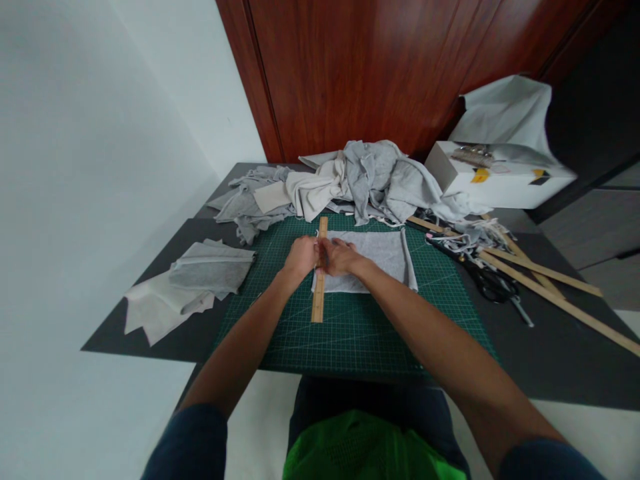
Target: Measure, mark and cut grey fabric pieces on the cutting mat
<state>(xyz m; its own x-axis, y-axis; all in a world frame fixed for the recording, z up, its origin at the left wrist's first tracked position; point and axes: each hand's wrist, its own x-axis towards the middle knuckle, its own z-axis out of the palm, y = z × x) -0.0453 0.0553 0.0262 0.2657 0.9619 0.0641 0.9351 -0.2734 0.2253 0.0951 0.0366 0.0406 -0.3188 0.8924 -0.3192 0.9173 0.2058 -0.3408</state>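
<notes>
While both hands press fingers flat, wooden ruler points away, lengthwise.

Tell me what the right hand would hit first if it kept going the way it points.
The right hand points left, so it would first meet the wooden ruler and then the left hand, both seemingly already touching it.

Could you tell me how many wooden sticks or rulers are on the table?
4: one ruler under both hands on the green mat, and three long sticks crossing on the right by the scissors. Cloth may hide more.
</notes>
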